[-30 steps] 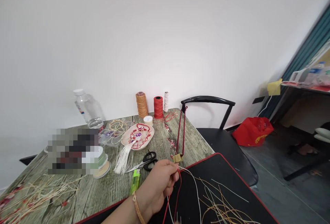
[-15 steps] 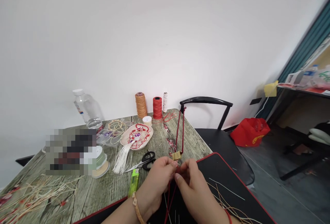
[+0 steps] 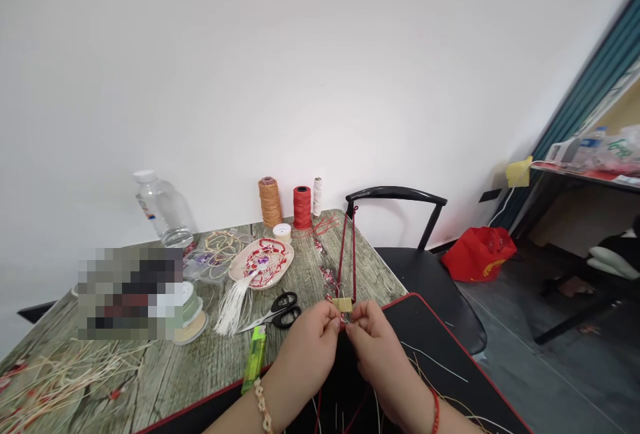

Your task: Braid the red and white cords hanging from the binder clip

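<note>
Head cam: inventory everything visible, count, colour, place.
plastic bottle: 1, clear, table back
spools: 3, tan, red, white, table back
dish: 1, cream and red, table middle
tassel: 1, white, by dish
scissors: 1, black handles, table front
lighter: 1, green, table front
binder clip: 1, gold, table edge
cord loop: 1, red, corner to clip
desk mat: 1, black, front right
chair: 1, black, right of table
bag: 1, red, floor right
left hand: 1, beaded bracelet, at clip
right hand: 1, red bracelet, at clip
</note>
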Motion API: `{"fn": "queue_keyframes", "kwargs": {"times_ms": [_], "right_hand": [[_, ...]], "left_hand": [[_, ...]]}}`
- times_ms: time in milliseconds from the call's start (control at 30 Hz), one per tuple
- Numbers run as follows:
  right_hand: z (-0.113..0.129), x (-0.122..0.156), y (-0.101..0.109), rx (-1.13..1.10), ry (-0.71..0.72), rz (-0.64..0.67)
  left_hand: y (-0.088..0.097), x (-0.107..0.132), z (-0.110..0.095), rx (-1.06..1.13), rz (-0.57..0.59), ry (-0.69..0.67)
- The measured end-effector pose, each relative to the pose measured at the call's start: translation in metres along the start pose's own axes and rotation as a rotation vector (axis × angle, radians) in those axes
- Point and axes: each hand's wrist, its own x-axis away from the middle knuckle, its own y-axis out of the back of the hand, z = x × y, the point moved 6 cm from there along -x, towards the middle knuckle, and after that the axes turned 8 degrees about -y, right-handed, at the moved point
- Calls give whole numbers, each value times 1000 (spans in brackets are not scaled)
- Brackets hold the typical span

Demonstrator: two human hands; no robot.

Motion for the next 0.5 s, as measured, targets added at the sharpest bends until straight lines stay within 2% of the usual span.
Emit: {"fn": "queue_keyframes", "kwargs": {"times_ms": [167, 500], "right_hand": [[-2, -1, -2, 45, -69, 44], [-2, 6, -7, -108, -169, 77]], "left_hand": [[1, 4, -3, -242, 62, -52], [2, 6, -8, -240, 43, -69]]}}
